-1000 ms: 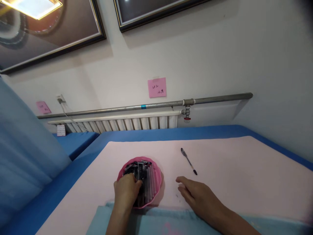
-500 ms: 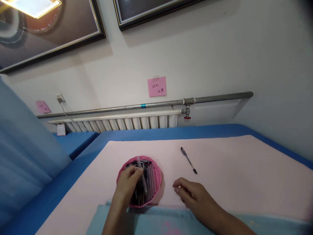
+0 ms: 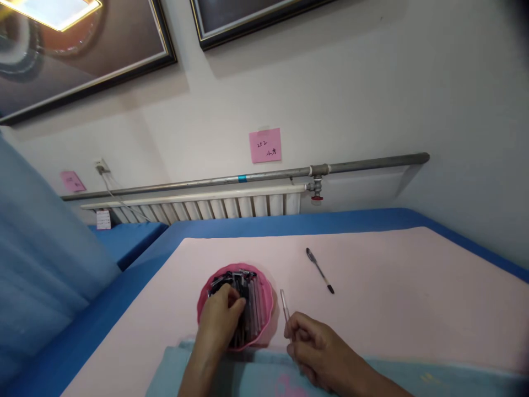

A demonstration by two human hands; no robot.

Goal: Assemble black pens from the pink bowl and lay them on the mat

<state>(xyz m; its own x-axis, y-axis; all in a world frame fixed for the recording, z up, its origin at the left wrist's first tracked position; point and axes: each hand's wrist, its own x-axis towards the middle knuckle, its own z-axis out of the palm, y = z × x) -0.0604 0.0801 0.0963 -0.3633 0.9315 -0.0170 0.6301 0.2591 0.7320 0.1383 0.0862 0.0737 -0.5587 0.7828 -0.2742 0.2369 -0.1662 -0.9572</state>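
A round pink basket (image 3: 269, 315) with a wavy rim holds black caps, clear pen barrels (image 3: 257, 309) and other pen parts. Over it is my left hand (image 3: 221, 314), its fingers drawn together among the parts; what they pinch, if anything, is hidden. To the right of the basket, my right hand (image 3: 316, 344) grips a clear pen barrel (image 3: 284, 302), which sticks up from between thumb and fingers. A pen (image 3: 319, 270) with a black cap and black end lies farther back on the pink sheet.
The pink sheet (image 3: 392, 286) covers a blue table (image 3: 289, 223). Light blue cloth (image 3: 256, 377) runs along the near edge. A blue curtain (image 3: 41, 264) hangs at left. Behind are a white radiator (image 3: 231, 208), a grey pipe (image 3: 372, 165) and a pink note (image 3: 265, 146).
A clear pen barrel, earlier at my left hand above the basket, is now in my right hand. My left hand has dipped lower over the pen parts; the black-capped pen lies where it was.
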